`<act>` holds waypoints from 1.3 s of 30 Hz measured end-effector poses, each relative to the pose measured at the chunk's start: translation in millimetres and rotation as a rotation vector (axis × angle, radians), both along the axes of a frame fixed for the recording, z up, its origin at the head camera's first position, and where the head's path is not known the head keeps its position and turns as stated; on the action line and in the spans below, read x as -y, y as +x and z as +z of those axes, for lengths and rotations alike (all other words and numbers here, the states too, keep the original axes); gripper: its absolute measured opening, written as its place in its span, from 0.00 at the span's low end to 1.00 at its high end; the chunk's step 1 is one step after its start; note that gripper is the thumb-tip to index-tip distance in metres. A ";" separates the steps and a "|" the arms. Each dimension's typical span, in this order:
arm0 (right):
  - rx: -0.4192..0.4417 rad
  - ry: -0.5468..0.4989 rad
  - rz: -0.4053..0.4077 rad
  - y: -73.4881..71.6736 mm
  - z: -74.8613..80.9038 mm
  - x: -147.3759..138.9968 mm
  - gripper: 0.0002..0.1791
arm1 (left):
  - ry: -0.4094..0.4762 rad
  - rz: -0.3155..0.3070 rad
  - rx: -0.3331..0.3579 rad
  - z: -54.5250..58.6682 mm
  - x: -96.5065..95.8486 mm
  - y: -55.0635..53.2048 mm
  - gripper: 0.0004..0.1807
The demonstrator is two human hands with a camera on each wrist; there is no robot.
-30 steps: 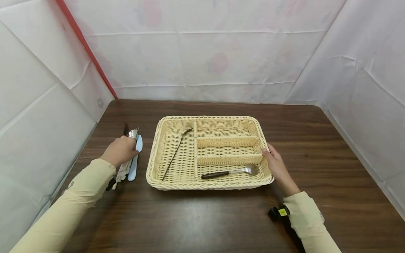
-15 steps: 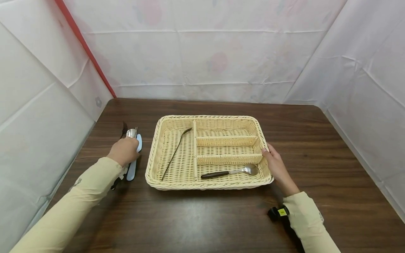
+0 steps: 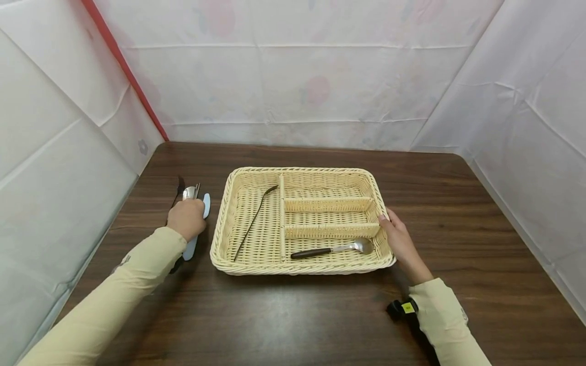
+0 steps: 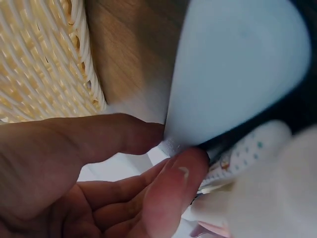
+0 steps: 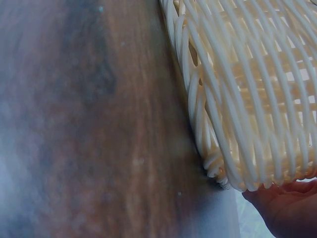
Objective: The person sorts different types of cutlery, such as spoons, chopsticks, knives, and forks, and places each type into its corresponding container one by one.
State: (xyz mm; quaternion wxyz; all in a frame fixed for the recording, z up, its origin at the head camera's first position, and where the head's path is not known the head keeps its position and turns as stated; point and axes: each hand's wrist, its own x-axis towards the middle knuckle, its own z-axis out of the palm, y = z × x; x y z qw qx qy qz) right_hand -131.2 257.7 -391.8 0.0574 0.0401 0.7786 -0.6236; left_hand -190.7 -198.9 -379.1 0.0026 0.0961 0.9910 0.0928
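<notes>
My left hand point(image 3: 186, 219) is left of the basket, over a small bunch of cutlery. In the left wrist view its thumb and index finger pinch the narrow part of a light blue knife point(image 4: 237, 64). A silver spoon head point(image 3: 189, 192) and a dark fork point(image 3: 180, 184) show beyond the knuckles; the hand hides most of the bunch. My right hand point(image 3: 400, 244) grips the right rim of the cream woven basket point(image 3: 299, 270), thumb over the edge. Inside lie a thin dark fork point(image 3: 254, 221), in the long left compartment, and a dark-handled spoon point(image 3: 316, 252), in the front right one.
The basket stands on a dark wooden table point(image 3: 279, 320). White cloth point(image 3: 293, 96) hangs behind the table and along both sides. A white handle with teal dots point(image 4: 247, 151) lies beside the knife in the left wrist view.
My left hand has shifted right across the bunch onto the light blue knife, whose upper end has moved slightly right. My right hand and the basket stay put.
</notes>
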 end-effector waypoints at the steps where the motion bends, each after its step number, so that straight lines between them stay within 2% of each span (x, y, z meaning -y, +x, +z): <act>1: 0.001 -0.003 -0.001 0.0 -0.2 -0.1 0.30 | 0.002 0.009 0.009 0.3 -0.5 0.0 0.06; 7: 0.007 0.005 -0.010 -0.4 -0.8 -0.7 0.30 | 0.019 0.044 0.044 1.0 -0.9 0.3 0.12; 17: 0.006 -0.011 -0.017 -1.0 -2.2 -0.3 0.30 | 0.025 0.041 0.033 -4.4 -3.2 1.5 0.22; 26: -0.079 -0.013 -0.006 0.5 -5.8 -1.4 0.34 | 0.068 0.021 -0.031 0.6 -6.7 -0.6 0.23; 30: -0.047 -0.005 -0.016 -0.4 -5.0 -1.3 0.32 | 0.062 0.006 -0.050 3.8 -6.5 -4.6 0.21; 34: -0.017 -0.015 -0.026 -1.8 -4.6 -1.1 0.30 | 0.072 0.001 -0.048 8.0 -5.8 -8.5 0.19; 39: -0.019 -0.029 -0.025 -1.4 -3.6 -0.4 0.29 | 0.116 0.005 -0.004 17.1 -5.4 -9.6 0.18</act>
